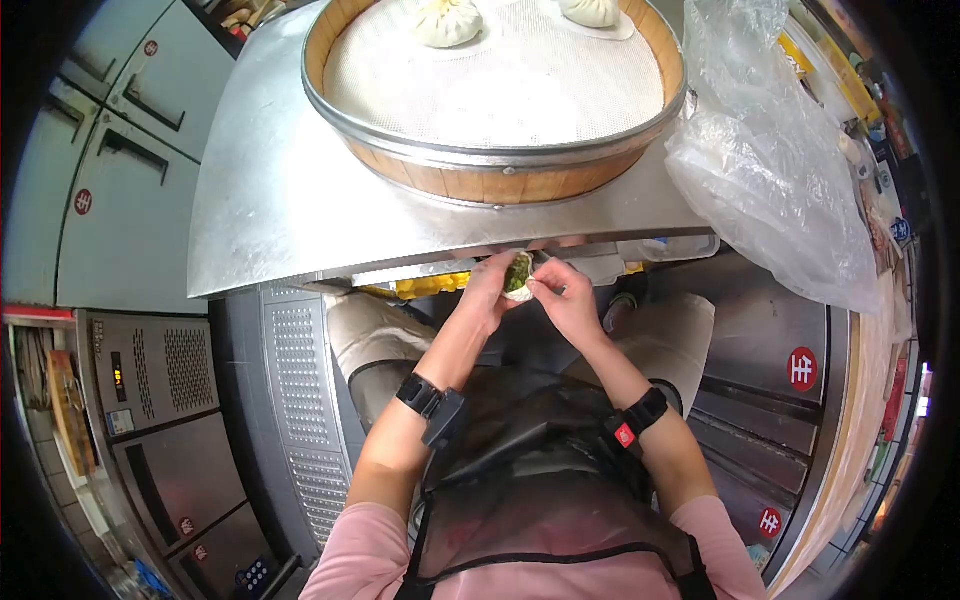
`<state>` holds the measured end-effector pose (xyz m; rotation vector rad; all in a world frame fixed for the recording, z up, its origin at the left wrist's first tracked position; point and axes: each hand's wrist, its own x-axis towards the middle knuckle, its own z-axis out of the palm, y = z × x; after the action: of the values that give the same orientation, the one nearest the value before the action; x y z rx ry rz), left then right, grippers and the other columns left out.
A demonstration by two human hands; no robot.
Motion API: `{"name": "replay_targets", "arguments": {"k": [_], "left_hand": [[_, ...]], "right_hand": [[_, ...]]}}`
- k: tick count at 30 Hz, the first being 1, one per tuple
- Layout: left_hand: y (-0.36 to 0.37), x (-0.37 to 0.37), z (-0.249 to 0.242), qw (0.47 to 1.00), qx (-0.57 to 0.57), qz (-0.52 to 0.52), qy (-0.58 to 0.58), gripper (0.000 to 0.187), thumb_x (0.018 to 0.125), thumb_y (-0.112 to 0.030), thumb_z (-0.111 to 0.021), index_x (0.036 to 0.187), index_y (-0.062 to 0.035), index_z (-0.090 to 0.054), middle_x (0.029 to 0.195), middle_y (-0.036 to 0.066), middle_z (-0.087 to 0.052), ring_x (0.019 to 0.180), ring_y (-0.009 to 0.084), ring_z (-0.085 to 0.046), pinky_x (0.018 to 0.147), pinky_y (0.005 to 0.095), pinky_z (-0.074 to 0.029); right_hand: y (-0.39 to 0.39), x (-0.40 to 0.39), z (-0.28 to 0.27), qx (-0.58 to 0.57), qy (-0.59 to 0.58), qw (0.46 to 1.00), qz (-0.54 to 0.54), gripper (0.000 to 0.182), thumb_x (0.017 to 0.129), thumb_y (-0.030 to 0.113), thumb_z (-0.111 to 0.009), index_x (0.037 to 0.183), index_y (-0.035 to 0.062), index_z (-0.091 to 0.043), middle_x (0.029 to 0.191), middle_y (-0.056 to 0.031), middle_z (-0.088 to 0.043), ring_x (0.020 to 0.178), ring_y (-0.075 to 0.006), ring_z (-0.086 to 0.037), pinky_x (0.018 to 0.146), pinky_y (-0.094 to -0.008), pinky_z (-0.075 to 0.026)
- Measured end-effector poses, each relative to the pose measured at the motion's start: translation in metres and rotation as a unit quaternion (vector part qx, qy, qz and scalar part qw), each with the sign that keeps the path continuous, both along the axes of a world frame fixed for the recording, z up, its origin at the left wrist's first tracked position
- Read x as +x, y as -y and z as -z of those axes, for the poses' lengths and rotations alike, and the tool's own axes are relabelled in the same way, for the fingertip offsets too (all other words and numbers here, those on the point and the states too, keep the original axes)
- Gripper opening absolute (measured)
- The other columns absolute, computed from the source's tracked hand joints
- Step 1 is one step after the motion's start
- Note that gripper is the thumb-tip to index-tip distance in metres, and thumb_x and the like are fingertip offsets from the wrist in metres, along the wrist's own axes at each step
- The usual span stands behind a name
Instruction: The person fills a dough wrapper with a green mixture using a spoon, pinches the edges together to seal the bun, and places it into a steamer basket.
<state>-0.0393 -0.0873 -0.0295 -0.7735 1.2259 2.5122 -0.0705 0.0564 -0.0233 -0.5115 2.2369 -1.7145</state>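
Note:
A small dough wrapper with green filling (518, 273) is held between my two hands, just below the metal table's front edge. My left hand (487, 288) cups it from the left side. The fingertips of my right hand (563, 298) pinch the wrapper's right edge. The filling shows in the open middle. Beyond the hands, a round wooden steamer (500, 180) with a white mesh liner (500, 90) stands on the table. One pleated bun (448, 22) sits at its far left part and another bun (590, 11) at its far right.
A clear plastic bag (775, 150) hangs over the right side of the metal table (255, 190). Below the edge are a plastic container (680, 247) and something yellow (433, 286). Cabinets (130, 210) stand at left, steel drawers (760, 350) at right.

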Motion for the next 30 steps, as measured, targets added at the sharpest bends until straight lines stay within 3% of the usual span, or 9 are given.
{"name": "replay_targets", "arguments": {"k": [3,9,13,18,20,24,27,30], "left_hand": [[0.001,-0.004,-0.007,0.993,0.074,-0.049,0.080,0.028,0.097,-0.025,-0.041,0.111,-0.0062,-0.056,0.104,0.007,-0.062,0.091,0.0153,-0.061,0.075,0.0321,-0.055],[-0.002,0.000,-0.013,0.995,0.079,-0.027,0.051,0.029,0.097,-0.026,-0.041,0.110,-0.0066,-0.057,0.102,0.004,-0.062,0.088,0.0141,-0.061,0.071,0.0291,-0.056],[-0.011,0.012,-0.026,0.999,0.028,-0.044,-0.001,0.021,0.094,-0.019,-0.049,0.106,-0.0070,-0.060,0.098,0.002,-0.062,0.086,0.0110,-0.060,0.068,0.0272,-0.054],[-0.022,0.026,-0.046,0.996,-0.009,-0.080,-0.044,0.016,0.091,-0.012,-0.055,0.104,-0.0055,-0.062,0.097,0.001,-0.061,0.085,0.0092,-0.059,0.069,0.0254,-0.051],[-0.024,0.031,-0.054,0.990,0.028,-0.089,-0.101,0.017,0.091,-0.011,-0.056,0.106,-0.0067,-0.063,0.093,-0.001,-0.061,0.079,0.0059,-0.057,0.067,0.0204,-0.049],[-0.032,0.040,-0.071,0.992,0.041,-0.079,-0.094,0.018,0.090,-0.009,-0.056,0.107,-0.0057,-0.062,0.093,0.000,-0.061,0.080,0.0062,-0.057,0.070,0.0202,-0.049],[-0.039,0.045,-0.071,0.990,-0.016,-0.068,-0.124,0.019,0.089,-0.007,-0.057,0.108,-0.0044,-0.061,0.094,0.001,-0.061,0.083,0.0076,-0.058,0.074,0.0216,-0.048],[-0.043,0.051,-0.079,0.988,0.013,-0.082,-0.130,0.020,0.088,-0.003,-0.056,0.107,-0.0023,-0.060,0.101,0.003,-0.062,0.092,0.0112,-0.057,0.083,0.0251,-0.046]], "right_hand": [[-0.001,-0.001,0.007,0.004,0.000,1.000,0.010,0.007,0.080,0.004,-0.066,0.082,0.0012,-0.059,0.071,-0.0034,-0.063,0.066,-0.0094,-0.059,0.063,-0.0254,-0.047],[-0.002,0.000,-0.001,0.007,0.006,1.000,0.027,0.008,0.080,0.004,-0.066,0.083,0.0007,-0.059,0.072,-0.0037,-0.064,0.066,-0.0100,-0.059,0.063,-0.0252,-0.047],[-0.003,0.009,-0.023,-0.004,-0.024,0.999,0.030,0.009,0.079,0.004,-0.066,0.083,0.0009,-0.060,0.073,-0.0040,-0.062,0.067,-0.0121,-0.059,0.064,-0.0262,-0.047],[-0.010,0.020,-0.053,0.065,-0.188,0.980,0.017,0.011,0.074,0.004,-0.069,0.080,0.0035,-0.059,0.073,-0.0060,-0.058,0.071,-0.0206,-0.055,0.066,-0.0323,-0.046],[-0.013,0.024,-0.064,0.069,-0.200,0.977,0.013,0.012,0.073,0.004,-0.069,0.080,0.0037,-0.059,0.074,-0.0068,-0.058,0.072,-0.0227,-0.055,0.066,-0.0338,-0.045],[-0.023,0.028,-0.075,0.100,-0.278,0.955,0.002,0.013,0.071,0.003,-0.068,0.079,0.0042,-0.058,0.079,-0.0087,-0.058,0.075,-0.0288,-0.052,0.068,-0.0375,-0.043],[-0.025,0.037,-0.086,0.100,-0.323,0.941,0.007,0.012,0.071,0.002,-0.067,0.079,0.0044,-0.058,0.080,-0.0092,-0.057,0.076,-0.0312,-0.051,0.069,-0.0394,-0.042],[-0.028,0.044,-0.094,0.089,-0.368,0.925,0.012,0.012,0.072,0.002,-0.067,0.079,0.0045,-0.058,0.078,-0.0084,-0.056,0.076,-0.0303,-0.051,0.069,-0.0392,-0.041]]}}
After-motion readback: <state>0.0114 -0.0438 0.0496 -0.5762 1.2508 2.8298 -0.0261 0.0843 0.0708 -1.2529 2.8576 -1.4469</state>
